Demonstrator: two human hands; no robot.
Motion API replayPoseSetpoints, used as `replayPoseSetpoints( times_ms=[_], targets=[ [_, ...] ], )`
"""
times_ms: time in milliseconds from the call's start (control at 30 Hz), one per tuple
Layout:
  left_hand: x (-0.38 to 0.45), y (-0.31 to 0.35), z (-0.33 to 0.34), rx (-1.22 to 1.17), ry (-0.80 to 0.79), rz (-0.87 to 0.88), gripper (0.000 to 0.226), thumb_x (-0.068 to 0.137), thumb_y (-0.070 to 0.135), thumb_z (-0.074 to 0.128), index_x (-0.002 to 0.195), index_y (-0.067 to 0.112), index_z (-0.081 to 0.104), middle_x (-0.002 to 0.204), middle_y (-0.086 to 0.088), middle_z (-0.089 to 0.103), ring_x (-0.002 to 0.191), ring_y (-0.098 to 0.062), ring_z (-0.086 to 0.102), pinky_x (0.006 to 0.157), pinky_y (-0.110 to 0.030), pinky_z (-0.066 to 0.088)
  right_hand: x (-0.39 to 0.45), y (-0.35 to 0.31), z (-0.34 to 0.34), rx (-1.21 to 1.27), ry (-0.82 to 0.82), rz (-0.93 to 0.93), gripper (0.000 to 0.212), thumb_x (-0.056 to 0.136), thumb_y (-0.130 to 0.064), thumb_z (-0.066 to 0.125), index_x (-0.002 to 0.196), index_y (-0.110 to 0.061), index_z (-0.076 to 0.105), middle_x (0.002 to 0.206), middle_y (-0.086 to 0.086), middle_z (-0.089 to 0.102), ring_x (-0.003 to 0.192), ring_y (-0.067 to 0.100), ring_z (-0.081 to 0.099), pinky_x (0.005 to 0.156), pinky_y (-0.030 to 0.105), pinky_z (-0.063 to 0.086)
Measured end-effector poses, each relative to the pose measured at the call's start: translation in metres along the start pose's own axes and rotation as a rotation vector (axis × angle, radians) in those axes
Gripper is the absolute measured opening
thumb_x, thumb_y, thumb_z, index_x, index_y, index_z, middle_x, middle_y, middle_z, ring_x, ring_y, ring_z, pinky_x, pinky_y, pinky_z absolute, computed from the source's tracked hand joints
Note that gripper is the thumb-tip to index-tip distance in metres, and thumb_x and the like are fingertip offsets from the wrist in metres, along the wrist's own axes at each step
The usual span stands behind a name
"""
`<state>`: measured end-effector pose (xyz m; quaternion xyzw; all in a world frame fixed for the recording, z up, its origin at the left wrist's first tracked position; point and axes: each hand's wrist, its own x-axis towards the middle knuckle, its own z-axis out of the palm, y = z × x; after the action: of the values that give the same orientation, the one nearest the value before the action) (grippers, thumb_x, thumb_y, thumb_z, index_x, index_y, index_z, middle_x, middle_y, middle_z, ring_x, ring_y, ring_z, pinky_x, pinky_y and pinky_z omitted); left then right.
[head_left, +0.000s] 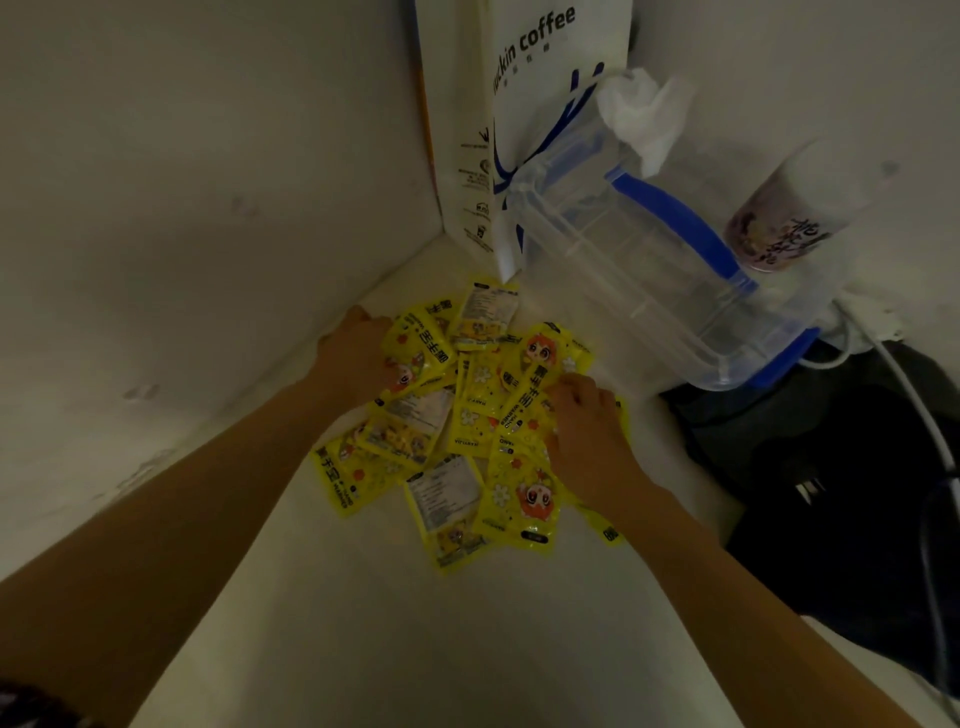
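Note:
Several yellow hand-warmer packets lie in a loose overlapping pile on a white surface, close to the corner of two white walls. Some show a cartoon face, others their printed back. My left hand rests on the pile's far left edge, fingers curled over a packet there. My right hand lies on the pile's right side, fingers bent down onto the packets. Whether either hand actually grips a packet is hidden by the fingers.
A clear plastic box with blue clips lies tilted just right of the pile. A white coffee paper bag stands in the corner. A drink cup sits behind the box. A black bag and white cable are at right.

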<state>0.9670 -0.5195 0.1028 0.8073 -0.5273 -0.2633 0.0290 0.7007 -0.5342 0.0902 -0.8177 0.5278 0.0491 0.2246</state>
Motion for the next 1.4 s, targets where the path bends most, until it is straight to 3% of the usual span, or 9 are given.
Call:
replayPoseSetpoints(
  times_ms=[133, 500, 600, 767, 933, 1033, 1167, 1300, 1400],
  targets=[
    [-0.004, -0.001, 0.000, -0.036, 0.017, -0.038, 0.042, 0.078, 0.021, 0.072, 0.116, 0.010, 0.058, 0.121, -0.016, 0.041, 0.113, -0.031, 0.048, 0.098, -0.049, 0.042, 0.000, 0.001, -0.001, -0.025, -0.025, 0.045, 0.045, 0.093, -0.021, 0.050, 0.137, -0.018, 0.040, 0.152, 0.011, 0.025, 0.138, 0.035, 0.021, 0.112, 0.046, 0.024],
    [-0.026, -0.013, -0.006, -0.283, 0.082, -0.013, 0.037, 0.071, 0.004, 0.079, 0.105, -0.002, 0.063, 0.108, -0.020, 0.066, 0.100, -0.035, 0.064, 0.085, -0.039, 0.051, -0.003, -0.009, -0.009, -0.086, 0.042, 0.036, 0.052, 0.090, -0.014, 0.053, 0.138, -0.019, 0.032, 0.116, 0.008, 0.044, 0.101, 0.028, 0.055, 0.101, 0.053, 0.032],
    [-0.036, -0.019, -0.011, -0.310, 0.087, -0.066, 0.048, 0.072, 0.009, 0.080, 0.116, 0.002, 0.061, 0.117, -0.014, 0.065, 0.106, -0.031, 0.062, 0.087, -0.034, 0.049, -0.006, -0.011, -0.017, -0.052, 0.015, 0.013, 0.057, 0.090, -0.014, 0.052, 0.141, -0.019, 0.028, 0.117, 0.007, 0.045, 0.098, 0.028, 0.056, 0.100, 0.051, 0.035],
    [-0.059, -0.022, -0.020, -0.435, 0.120, -0.058, 0.043, 0.070, 0.011, 0.082, 0.109, 0.009, 0.063, 0.106, -0.005, 0.067, 0.097, -0.024, 0.063, 0.088, -0.036, 0.050, -0.019, -0.011, -0.033, 0.207, -0.018, 0.050, 0.023, 0.092, -0.013, 0.053, 0.112, -0.002, 0.052, 0.111, 0.016, 0.047, 0.099, 0.032, 0.053, 0.072, 0.025, 0.031],
    [-0.083, -0.023, -0.012, -0.695, 0.082, -0.093, 0.046, 0.063, 0.021, 0.084, 0.104, 0.018, 0.064, 0.103, -0.004, 0.071, 0.095, -0.024, 0.069, 0.084, -0.047, 0.056, -0.048, -0.009, -0.039, 0.598, 0.002, 0.222, 0.010, 0.088, -0.012, 0.060, 0.096, -0.012, 0.053, 0.089, -0.004, 0.050, 0.078, 0.013, 0.053, 0.067, 0.028, 0.041],
    [-0.094, -0.016, 0.002, -0.844, 0.048, -0.165, 0.054, 0.065, 0.018, 0.085, 0.108, 0.014, 0.053, 0.104, -0.007, 0.069, 0.090, -0.026, 0.069, 0.073, -0.047, 0.059, -0.066, -0.003, -0.024, 0.898, -0.001, 0.375, 0.018, 0.082, -0.004, 0.062, 0.100, -0.006, 0.057, 0.080, 0.003, 0.056, 0.058, 0.010, 0.050, 0.059, 0.027, 0.045],
    [-0.095, -0.007, 0.022, -0.890, 0.059, -0.283, 0.051, 0.068, 0.015, 0.085, 0.109, 0.013, 0.054, 0.101, -0.004, 0.067, 0.085, -0.022, 0.068, 0.062, -0.035, 0.056, -0.086, -0.007, 0.006, 0.943, -0.015, 0.441, 0.035, 0.082, -0.003, 0.061, 0.116, -0.012, 0.056, 0.101, 0.007, 0.064, 0.078, 0.016, 0.057, 0.069, 0.036, 0.052],
    [-0.091, -0.004, 0.034, -0.863, 0.053, -0.315, 0.031, 0.069, 0.017, 0.084, 0.096, 0.015, 0.068, 0.095, -0.008, 0.073, 0.086, -0.028, 0.071, 0.074, -0.046, 0.059, -0.093, -0.017, 0.021, 0.830, 0.040, 0.369, 0.034, 0.090, -0.007, 0.057, 0.123, -0.004, 0.050, 0.105, 0.008, 0.063, 0.091, 0.014, 0.058, 0.069, 0.035, 0.050],
    [-0.086, 0.001, 0.036, -0.726, 0.094, -0.317, 0.042, 0.069, 0.030, 0.083, 0.103, 0.014, 0.064, 0.095, -0.003, 0.071, 0.085, -0.025, 0.069, 0.076, -0.045, 0.058, -0.090, -0.025, 0.028, 0.736, 0.080, 0.325, 0.010, 0.092, -0.014, 0.055, 0.101, -0.013, 0.051, 0.089, 0.005, 0.059, 0.078, 0.020, 0.057, 0.063, 0.035, 0.049]
  ],
)
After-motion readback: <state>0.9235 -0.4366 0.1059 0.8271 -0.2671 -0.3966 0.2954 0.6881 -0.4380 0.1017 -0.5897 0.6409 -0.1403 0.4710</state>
